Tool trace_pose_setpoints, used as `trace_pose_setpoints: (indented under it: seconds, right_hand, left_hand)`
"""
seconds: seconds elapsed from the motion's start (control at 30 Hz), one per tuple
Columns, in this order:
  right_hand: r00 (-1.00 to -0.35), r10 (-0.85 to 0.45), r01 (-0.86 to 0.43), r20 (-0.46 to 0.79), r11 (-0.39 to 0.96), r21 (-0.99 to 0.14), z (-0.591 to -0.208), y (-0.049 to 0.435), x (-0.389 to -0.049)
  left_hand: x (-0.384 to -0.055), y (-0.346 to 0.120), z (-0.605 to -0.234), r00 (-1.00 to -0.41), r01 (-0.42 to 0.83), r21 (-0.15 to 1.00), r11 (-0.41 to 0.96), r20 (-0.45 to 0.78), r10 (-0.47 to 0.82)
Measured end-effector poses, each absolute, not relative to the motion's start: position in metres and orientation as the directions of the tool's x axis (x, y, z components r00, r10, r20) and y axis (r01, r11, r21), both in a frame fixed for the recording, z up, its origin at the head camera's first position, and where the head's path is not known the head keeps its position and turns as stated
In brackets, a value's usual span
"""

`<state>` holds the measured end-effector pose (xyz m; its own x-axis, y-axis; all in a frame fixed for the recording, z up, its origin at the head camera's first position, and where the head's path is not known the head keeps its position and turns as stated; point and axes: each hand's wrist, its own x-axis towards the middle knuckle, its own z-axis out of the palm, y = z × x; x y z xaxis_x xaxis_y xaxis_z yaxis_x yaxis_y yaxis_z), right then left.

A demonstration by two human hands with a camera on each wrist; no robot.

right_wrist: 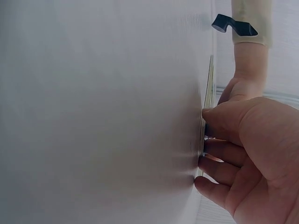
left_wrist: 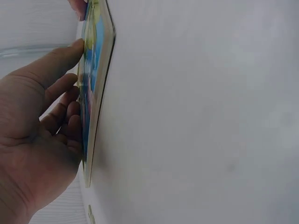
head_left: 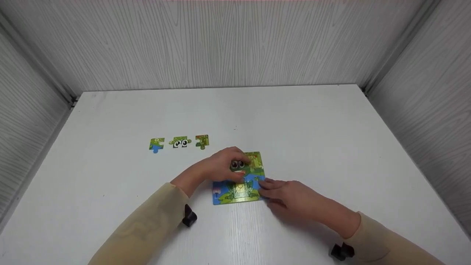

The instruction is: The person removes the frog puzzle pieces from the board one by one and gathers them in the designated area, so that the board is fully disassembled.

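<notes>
A square frog jigsaw puzzle (head_left: 241, 189) in a thin tray lies flat on the table in the head view. My left hand (head_left: 224, 163) reaches over its upper left part, thumb and fingertips spread apart and touching the picture around the frog's face. The left wrist view shows this hand (left_wrist: 44, 107) against the puzzle (left_wrist: 96, 70), its smaller fingers bent. My right hand (head_left: 298, 198) rests at the puzzle's right edge, fingertips against it. In the right wrist view the right hand's fingers (right_wrist: 222, 170) touch the thin side of the puzzle. The left hand covers part of the picture.
Three loose puzzle pieces lie in a row to the upper left: a green and blue piece (head_left: 156, 144), a piece with two eyes (head_left: 180, 142) and a green corner piece (head_left: 202, 141). The white table (head_left: 312, 125) is bordered by pale wood-grain panels (head_left: 228, 44).
</notes>
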<state>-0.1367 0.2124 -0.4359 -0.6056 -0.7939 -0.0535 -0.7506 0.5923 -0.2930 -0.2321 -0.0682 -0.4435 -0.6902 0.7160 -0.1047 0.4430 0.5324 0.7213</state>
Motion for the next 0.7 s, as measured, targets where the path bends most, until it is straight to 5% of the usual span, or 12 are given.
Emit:
trace_pose_setpoints:
  seconds: [0.7]
  right_hand:
    - [-0.607, -0.792, -0.763, -0.063, 0.604, -0.233, -0.4326, 0.2079, -0.1343]
  left_hand:
    - [-0.2336, -0.0698, -0.4489, -0.684, 0.462, 0.716, 0.523, -0.087, 0.724]
